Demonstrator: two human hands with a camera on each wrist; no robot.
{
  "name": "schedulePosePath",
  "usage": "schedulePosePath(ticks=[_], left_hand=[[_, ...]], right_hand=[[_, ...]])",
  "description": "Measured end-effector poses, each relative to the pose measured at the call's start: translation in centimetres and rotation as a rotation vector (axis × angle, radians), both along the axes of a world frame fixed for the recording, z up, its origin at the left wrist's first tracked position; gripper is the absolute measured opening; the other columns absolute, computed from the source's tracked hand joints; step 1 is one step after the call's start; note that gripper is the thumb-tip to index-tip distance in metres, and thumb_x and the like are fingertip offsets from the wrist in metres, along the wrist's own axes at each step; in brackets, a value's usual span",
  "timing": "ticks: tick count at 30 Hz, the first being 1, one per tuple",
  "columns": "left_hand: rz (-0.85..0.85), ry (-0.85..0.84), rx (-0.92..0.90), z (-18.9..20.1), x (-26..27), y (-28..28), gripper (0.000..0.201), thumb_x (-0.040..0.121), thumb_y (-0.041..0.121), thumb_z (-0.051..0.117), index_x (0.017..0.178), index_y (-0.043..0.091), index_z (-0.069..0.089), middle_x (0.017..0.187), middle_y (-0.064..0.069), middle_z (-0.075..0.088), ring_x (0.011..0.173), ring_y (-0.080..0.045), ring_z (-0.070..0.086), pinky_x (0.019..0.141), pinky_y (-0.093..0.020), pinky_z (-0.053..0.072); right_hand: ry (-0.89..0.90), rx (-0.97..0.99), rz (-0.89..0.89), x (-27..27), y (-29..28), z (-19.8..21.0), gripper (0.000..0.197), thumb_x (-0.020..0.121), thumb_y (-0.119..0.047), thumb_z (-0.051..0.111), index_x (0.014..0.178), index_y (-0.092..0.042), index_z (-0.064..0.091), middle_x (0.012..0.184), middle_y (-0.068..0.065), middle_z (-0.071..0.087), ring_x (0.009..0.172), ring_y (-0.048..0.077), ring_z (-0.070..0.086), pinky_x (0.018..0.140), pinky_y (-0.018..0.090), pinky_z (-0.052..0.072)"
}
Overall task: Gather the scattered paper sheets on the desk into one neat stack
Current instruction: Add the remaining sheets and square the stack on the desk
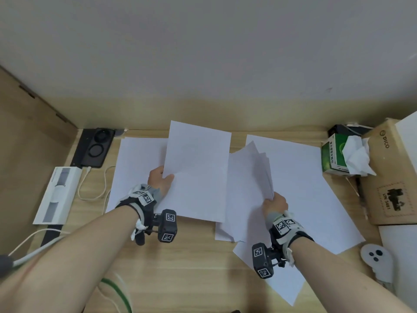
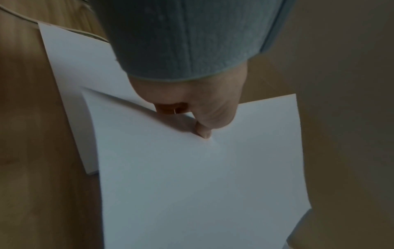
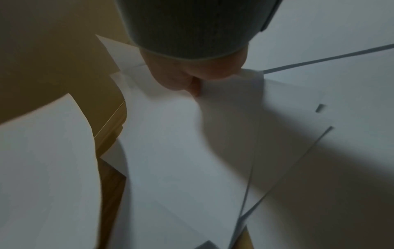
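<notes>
White paper sheets lie scattered on the wooden desk (image 1: pixel 194 256). My left hand (image 1: pixel 160 179) pinches one white sheet (image 1: pixel 198 168) by its left edge and holds it lifted above the desk; the thumb (image 2: pixel 203 131) presses on top of that sheet (image 2: pixel 192 176). Another sheet (image 1: pixel 137 168) lies flat under it at the left. My right hand (image 1: pixel 275 203) grips a fanned bunch of several sheets (image 1: pixel 248 188) by its lower right corner, seen close in the right wrist view (image 3: pixel 181 151). A large sheet (image 1: pixel 304 188) lies on the desk beneath at the right.
A black device (image 1: pixel 96 146) and a white box (image 1: pixel 57 194) with a white cable (image 1: pixel 90 190) sit at the left. A green tissue box (image 1: pixel 336 154), a cardboard box (image 1: pixel 392 172) and a white controller (image 1: pixel 375 256) stand at the right. The wall runs behind.
</notes>
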State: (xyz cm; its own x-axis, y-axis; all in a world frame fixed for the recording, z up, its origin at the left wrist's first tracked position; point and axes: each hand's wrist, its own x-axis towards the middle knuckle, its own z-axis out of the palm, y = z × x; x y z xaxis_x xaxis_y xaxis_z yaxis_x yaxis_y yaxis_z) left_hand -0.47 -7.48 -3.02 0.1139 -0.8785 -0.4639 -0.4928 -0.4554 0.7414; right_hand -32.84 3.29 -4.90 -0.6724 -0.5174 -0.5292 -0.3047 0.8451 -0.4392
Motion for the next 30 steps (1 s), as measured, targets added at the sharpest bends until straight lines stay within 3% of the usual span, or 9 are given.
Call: schedulePosePath(ticks=[5,9,11,14,17,19,24,28,30], left_hand=[[-0.020,-0.031,0.094,-0.4,-1.5,0.2,0.023,0.086,0.009,0.060,0.106,0.000,0.066,0.104,-0.015,0.070,0.098,-0.033,0.067,0.088,-0.045,0.054],[-0.116,-0.031,0.221,-0.6,-3.5,1.5,0.022,0.087,0.007,0.057,0.107,0.006,0.064,0.096,-0.007,0.065,0.088,-0.025,0.063,0.071,-0.027,0.052],[-0.205,-0.062,0.248,-1.4,-4.3,2.1,0.022,0.084,0.005,0.056,0.104,0.012,0.061,0.097,-0.002,0.064,0.088,-0.022,0.061,0.059,-0.020,0.044],[-0.282,-0.070,0.238,-2.7,-5.0,2.3,0.034,0.073,0.007,0.057,0.107,0.008,0.061,0.102,-0.005,0.067,0.095,-0.026,0.066,0.069,-0.027,0.051],[-0.330,-0.072,0.226,-2.8,-6.2,2.5,0.044,0.067,0.010,0.061,0.111,0.002,0.059,0.105,-0.011,0.067,0.098,-0.030,0.066,0.081,-0.040,0.056],[-0.268,-0.074,0.222,-1.8,-7.0,3.0,0.048,0.072,0.005,0.062,0.119,0.005,0.050,0.109,-0.007,0.061,0.100,-0.028,0.062,0.083,-0.038,0.055],[-0.103,0.145,0.364,0.1,-6.5,1.6,0.058,0.075,0.010,0.072,0.126,0.012,0.043,0.116,-0.004,0.059,0.104,-0.024,0.059,0.085,-0.034,0.050],[0.046,0.375,0.367,-0.2,-5.8,-1.3,0.074,0.055,0.019,0.082,0.123,0.009,0.053,0.117,-0.013,0.067,0.102,-0.031,0.067,0.094,-0.048,0.053],[0.087,0.467,0.294,2.0,-6.4,-2.5,0.064,0.059,0.013,0.076,0.120,0.007,0.057,0.114,-0.015,0.069,0.100,-0.034,0.068,0.092,-0.050,0.053]], right_hand=[[-0.184,-0.063,-0.094,1.0,-0.3,0.1,0.018,0.082,0.001,0.047,0.088,-0.001,0.064,0.081,0.015,0.062,0.078,0.032,0.057,0.073,0.038,0.049],[-0.447,-0.015,-0.084,2.6,-0.5,0.1,0.028,0.088,-0.008,0.054,0.113,0.003,0.060,0.107,0.017,0.064,0.095,0.033,0.060,0.082,0.037,0.047],[-0.538,-0.028,-0.110,3.2,-0.7,0.5,0.025,0.095,-0.023,0.054,0.111,-0.003,0.056,0.106,0.011,0.059,0.098,0.030,0.056,0.087,0.036,0.043],[-0.626,-0.097,-0.137,3.8,-0.9,0.5,0.036,0.095,-0.043,0.054,0.118,-0.015,0.053,0.108,0.004,0.053,0.102,0.024,0.051,0.090,0.036,0.038],[-0.525,-0.095,-0.050,4.4,-0.7,-0.1,0.030,0.086,-0.020,0.069,0.112,-0.007,0.060,0.104,0.010,0.065,0.094,0.029,0.062,0.087,0.039,0.050],[-0.451,-0.076,0.001,4.4,-0.7,-0.1,0.030,0.082,-0.008,0.068,0.111,-0.001,0.061,0.098,0.012,0.066,0.090,0.031,0.063,0.084,0.039,0.053],[-0.488,-0.191,0.037,3.5,-2.3,2.5,0.019,0.079,-0.003,0.072,0.096,-0.008,0.065,0.088,0.011,0.068,0.082,0.030,0.065,0.072,0.035,0.054],[-0.554,-0.284,0.077,2.6,-4.0,4.8,0.023,0.076,-0.002,0.076,0.098,-0.007,0.070,0.095,0.015,0.073,0.088,0.033,0.070,0.081,0.044,0.057],[-0.553,-0.342,0.077,2.3,-5.4,6.6,0.025,0.077,0.000,0.075,0.101,-0.002,0.069,0.094,0.015,0.072,0.085,0.032,0.069,0.081,0.043,0.057]])
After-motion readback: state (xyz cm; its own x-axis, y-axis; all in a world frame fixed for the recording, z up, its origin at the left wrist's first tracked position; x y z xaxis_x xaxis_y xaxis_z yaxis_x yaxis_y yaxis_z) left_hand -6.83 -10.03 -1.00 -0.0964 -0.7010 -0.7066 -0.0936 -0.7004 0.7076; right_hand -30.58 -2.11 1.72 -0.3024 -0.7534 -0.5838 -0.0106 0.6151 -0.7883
